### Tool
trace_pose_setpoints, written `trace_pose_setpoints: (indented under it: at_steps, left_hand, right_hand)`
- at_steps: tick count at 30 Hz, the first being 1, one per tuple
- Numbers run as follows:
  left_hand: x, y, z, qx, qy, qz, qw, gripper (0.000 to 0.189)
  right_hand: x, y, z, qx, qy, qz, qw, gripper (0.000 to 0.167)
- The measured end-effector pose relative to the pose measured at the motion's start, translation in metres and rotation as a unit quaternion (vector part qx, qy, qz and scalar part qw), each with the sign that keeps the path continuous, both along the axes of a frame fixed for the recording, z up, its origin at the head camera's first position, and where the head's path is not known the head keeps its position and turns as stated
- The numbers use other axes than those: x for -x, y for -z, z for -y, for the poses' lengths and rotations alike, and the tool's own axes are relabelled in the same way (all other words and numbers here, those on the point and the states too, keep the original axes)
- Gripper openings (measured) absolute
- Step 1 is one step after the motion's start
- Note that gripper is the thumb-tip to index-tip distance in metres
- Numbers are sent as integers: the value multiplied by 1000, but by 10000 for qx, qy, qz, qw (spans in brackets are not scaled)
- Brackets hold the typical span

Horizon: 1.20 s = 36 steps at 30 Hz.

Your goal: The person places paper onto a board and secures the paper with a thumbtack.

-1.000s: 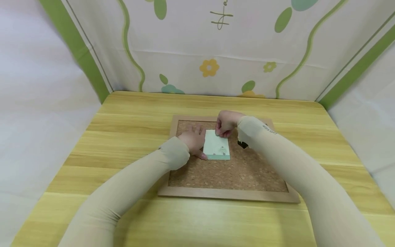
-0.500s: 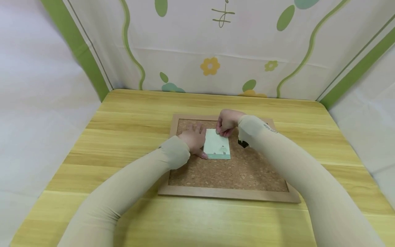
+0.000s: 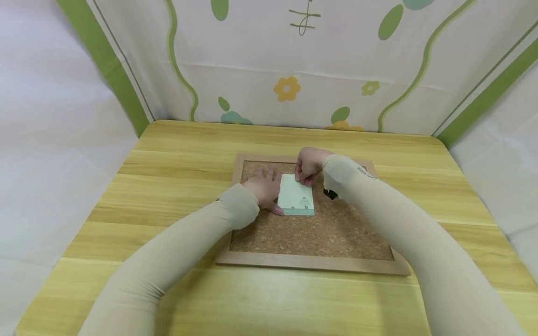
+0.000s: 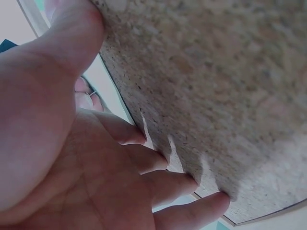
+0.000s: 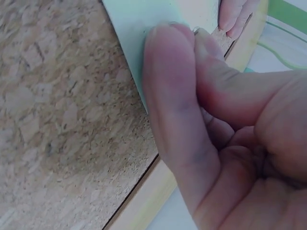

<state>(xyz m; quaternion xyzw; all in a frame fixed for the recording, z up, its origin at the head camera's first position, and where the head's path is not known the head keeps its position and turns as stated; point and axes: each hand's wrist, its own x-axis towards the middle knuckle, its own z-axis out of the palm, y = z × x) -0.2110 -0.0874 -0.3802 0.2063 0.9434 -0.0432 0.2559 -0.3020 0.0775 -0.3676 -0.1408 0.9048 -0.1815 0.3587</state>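
Note:
A pale green sheet of paper point(image 3: 294, 195) with a darker green strip along its near edge lies flat on a framed cork board point(image 3: 328, 233). My left hand point(image 3: 265, 190) is spread at the sheet's left side, thumb by the near left corner and fingertips on the cork point(image 4: 192, 96). At the far edge of the paper, my right hand point(image 3: 310, 164) pinches a small pin between thumb and index finger. Only a thin silvery bit of the pin point(image 4: 92, 93) shows in the left wrist view; its tip is hard to make out.
The board's wooden frame point(image 3: 311, 263) rests on a wood-grain table point(image 3: 168, 186). Behind the table hangs a white cloth point(image 3: 235, 84) printed with flowers and leaves. A small black object point(image 3: 330, 193) shows under the right wrist.
The head view has tilted down very slightly. Both hands and the paper keep their places on the board.

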Motion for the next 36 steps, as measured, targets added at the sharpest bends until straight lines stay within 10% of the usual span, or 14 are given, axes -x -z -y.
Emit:
trace_pose_setpoints:
  at_steps: [36]
  left_hand:
    - [-1,-2,4,-82,35,99,9999,115]
  right_hand:
    - [2,4,-9,102,129,-50,9999,13]
